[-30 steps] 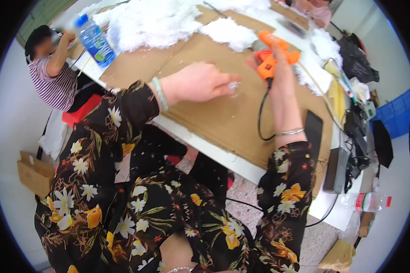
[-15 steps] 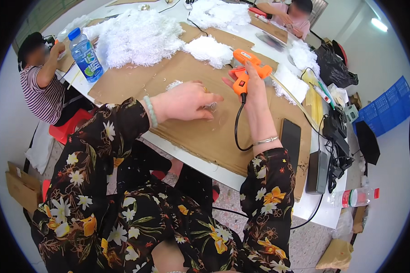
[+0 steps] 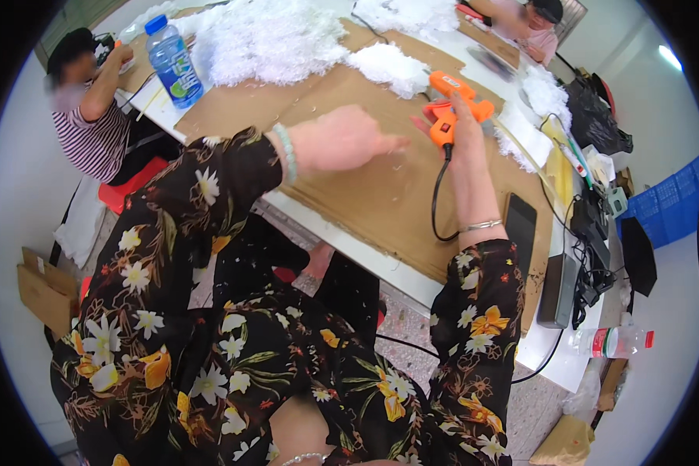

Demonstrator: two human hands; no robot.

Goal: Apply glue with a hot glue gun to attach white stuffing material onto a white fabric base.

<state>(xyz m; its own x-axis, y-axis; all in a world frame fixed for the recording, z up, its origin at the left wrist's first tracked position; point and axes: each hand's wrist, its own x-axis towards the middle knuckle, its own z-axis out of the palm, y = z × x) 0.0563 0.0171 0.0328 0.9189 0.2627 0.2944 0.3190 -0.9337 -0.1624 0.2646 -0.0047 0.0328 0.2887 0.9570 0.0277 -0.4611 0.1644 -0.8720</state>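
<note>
My right hand (image 3: pixel 471 147) is wrapped round an orange hot glue gun (image 3: pixel 443 128), held above the cardboard with its black cord hanging down. A long pale stick (image 3: pixel 524 154) runs from the back of the gun toward the right side of the table. My left hand (image 3: pixel 340 140) hovers over the brown cardboard sheet (image 3: pixel 342 198), to the left of the gun. Motion smears its fingers, which point toward the gun, and whether they hold anything does not show. A small white fluffy piece (image 3: pixel 392 68) lies beyond the gun, near a large white shaggy heap (image 3: pixel 264 46).
A blue-capped bottle (image 3: pixel 174 66) stands at the far left. To the right lie a phone (image 3: pixel 518 225), a grey box (image 3: pixel 557 291), tangled black cords (image 3: pixel 590 272) and a clear bottle (image 3: pixel 613 342). Two people sit at the far side, left and right.
My whole view has shifted, so the table sits further right and higher. My left hand has lifted and blurred; the white bit beneath it is no longer visible. My right hand keeps the glue gun.
</note>
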